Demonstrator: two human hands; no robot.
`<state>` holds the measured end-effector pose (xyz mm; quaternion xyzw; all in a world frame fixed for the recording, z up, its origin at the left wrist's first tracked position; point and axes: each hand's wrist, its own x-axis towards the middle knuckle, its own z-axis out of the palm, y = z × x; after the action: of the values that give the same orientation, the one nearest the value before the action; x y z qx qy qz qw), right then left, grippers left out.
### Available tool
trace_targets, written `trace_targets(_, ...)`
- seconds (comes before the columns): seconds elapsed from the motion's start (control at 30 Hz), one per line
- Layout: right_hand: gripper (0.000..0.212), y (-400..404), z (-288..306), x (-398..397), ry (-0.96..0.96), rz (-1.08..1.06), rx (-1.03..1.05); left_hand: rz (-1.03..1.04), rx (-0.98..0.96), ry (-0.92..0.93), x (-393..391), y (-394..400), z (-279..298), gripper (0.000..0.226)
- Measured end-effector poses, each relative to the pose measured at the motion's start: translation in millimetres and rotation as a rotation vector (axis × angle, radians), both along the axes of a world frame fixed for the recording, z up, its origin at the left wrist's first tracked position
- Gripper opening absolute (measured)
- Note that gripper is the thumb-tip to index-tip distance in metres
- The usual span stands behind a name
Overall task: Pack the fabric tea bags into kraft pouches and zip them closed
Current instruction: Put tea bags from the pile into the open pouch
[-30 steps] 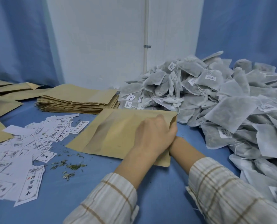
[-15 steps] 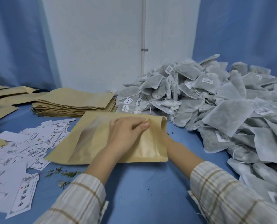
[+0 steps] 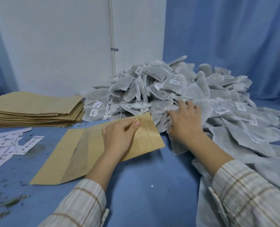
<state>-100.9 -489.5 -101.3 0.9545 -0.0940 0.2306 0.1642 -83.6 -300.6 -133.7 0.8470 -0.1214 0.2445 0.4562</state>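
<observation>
At the centre of the frame a flat kraft pouch (image 3: 80, 153) lies on the blue worktop (image 3: 145, 185), its zip end pointing up and to the right toward the heap of tea bags (image 3: 185, 89). The left hand (image 3: 119, 136) rests on that end, its fingers (image 3: 134, 124) pinching the top layer of the mouth and lifting it slightly off the layer below. The right hand (image 3: 185, 120) sits just to the right of the pouch, at the near edge of the heap, its fingers (image 3: 189, 104) spread loosely over the grey fabric bags; whether they hold one I cannot tell, as this part is blurred. Both wrists come out of pale plaid sleeves (image 3: 244, 190) at the bottom of the frame.

The heap fills the middle and right of the frame, many bags carrying small white tags. At the left edge, a stack of empty pouches (image 3: 34, 108) lies flat, well apart from the hands. Below it, at the lower left, white paper labels (image 3: 10, 146) are scattered, with loose bits of dried leaf (image 3: 11, 200) around them. Behind stand a white wall (image 3: 62, 43) and blue curtains (image 3: 226, 38).
</observation>
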Motion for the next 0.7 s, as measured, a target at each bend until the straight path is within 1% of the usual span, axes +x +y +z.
trace_targets(0.07, 0.047, -5, 3, 0, 0.088, -0.192, 0.074, -0.005, -0.005, -0.007, 2, -9, -1, 0.018)
trace_targets(0.1, 0.049, -6, 4, 0, 0.124, -0.240, 0.113, -0.006, -0.006, -0.010, 2, -11, -2, 0.017)
trace_targets(0.13, 0.048, -7, 3, 1, 0.124, -0.236, 0.146, -0.009, -0.010, -0.013, 3, -12, -2, 0.017)
trace_targets(0.17, 0.046, -9, 4, 1, 0.082, -0.187, 0.183, -0.012, -0.016, -0.013, 4, -14, -2, 0.017)
trace_targets(0.2, 0.044, -9, 5, 0, -0.005, -0.096, 0.247, -0.014, -0.024, -0.010, 6, -14, -2, 0.018)
trace_targets(0.23, 0.042, -10, 7, 1, -0.139, 0.021, 0.360, -0.015, -0.037, -0.006, 8, -13, -1, 0.018)
trace_targets(0.3, 0.039, -6, 13, 0, -0.441, 0.240, 0.704, -0.019, -0.075, 0.011, 13, -9, 1, 0.011)
trace_targets(0.33, 0.037, -3, 17, 0, -0.541, 0.308, 0.893, -0.027, -0.093, 0.020, 15, -6, 1, 0.009)
trace_targets(0.37, 0.036, -2, 18, 2, -0.597, 0.330, 1.072, -0.036, -0.105, 0.029, 17, -4, 2, 0.009)
trace_targets(0.4, 0.038, -1, 19, 5, -0.611, 0.312, 1.245, -0.044, -0.115, 0.033, 19, -1, 2, 0.009)
trace_targets(0.5, 0.048, 1, 14, 11, -0.498, 0.292, 1.773, -0.048, -0.155, 0.027, 21, 3, 3, 0.009)
trace_targets(0.53, 0.047, 2, 11, 12, -0.434, 0.306, 1.887, -0.053, -0.165, 0.025, 20, 3, 3, 0.009)
trace_targets(0.57, 0.045, 5, 7, 13, -0.368, 0.325, 1.945, -0.062, -0.172, 0.023, 20, 3, 4, 0.009)
trace_targets(0.63, 0.032, 14, -2, 13, -0.250, 0.384, 1.958, -0.095, -0.183, 0.021, 17, 1, 6, 0.009)
trace_targets(0.67, 0.020, 19, -7, 12, -0.190, 0.418, 1.903, -0.120, -0.190, 0.017, 15, -1, 7, 0.010)
trace_targets(0.7, 0.009, 24, -11, 11, -0.135, 0.422, 1.786, -0.146, -0.194, 0.012, 13, -3, 9, 0.011)
